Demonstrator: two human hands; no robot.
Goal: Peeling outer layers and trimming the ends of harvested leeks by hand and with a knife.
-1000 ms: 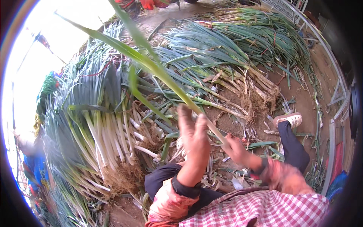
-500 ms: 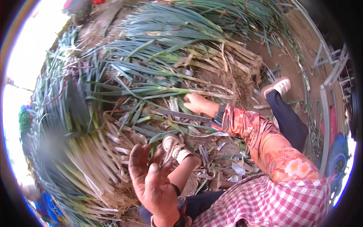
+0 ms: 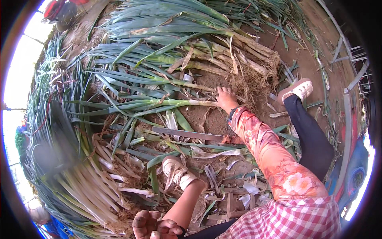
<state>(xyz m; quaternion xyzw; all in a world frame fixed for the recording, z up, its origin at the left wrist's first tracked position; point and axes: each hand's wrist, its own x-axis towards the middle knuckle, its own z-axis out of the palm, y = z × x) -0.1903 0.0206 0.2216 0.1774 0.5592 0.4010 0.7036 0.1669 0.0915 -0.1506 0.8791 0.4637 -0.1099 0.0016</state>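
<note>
My right hand [image 3: 227,98], in a flowered orange sleeve, reaches forward to the root end of a long leek [image 3: 201,103]. Its fingers curl over that end, whose tip they hide. The green leaves of the leek trail off to the left. Low in the view, my left hand [image 3: 156,226] hovers, palm up, fingers loosely bent and apart, with nothing in it. Between the hands a long flat knife [image 3: 187,133] lies on the ground among leaf scraps, its reddish handle toward my right forearm. Beyond my right hand lies a heap of untrimmed leeks [image 3: 223,59] with brown, earthy roots.
To the left, a pile of leeks with pale stems [image 3: 89,183] lies with roots toward me. My shoes [image 3: 179,172] stand amid peeled leaves and dirt. A metal frame [image 3: 347,119] runs along the right side. At the top left are red and dark objects [image 3: 59,12].
My right hand has moved forward and right to the leek's root end. My left hand has dropped toward the lower edge. The knife lies in nearly the same place.
</note>
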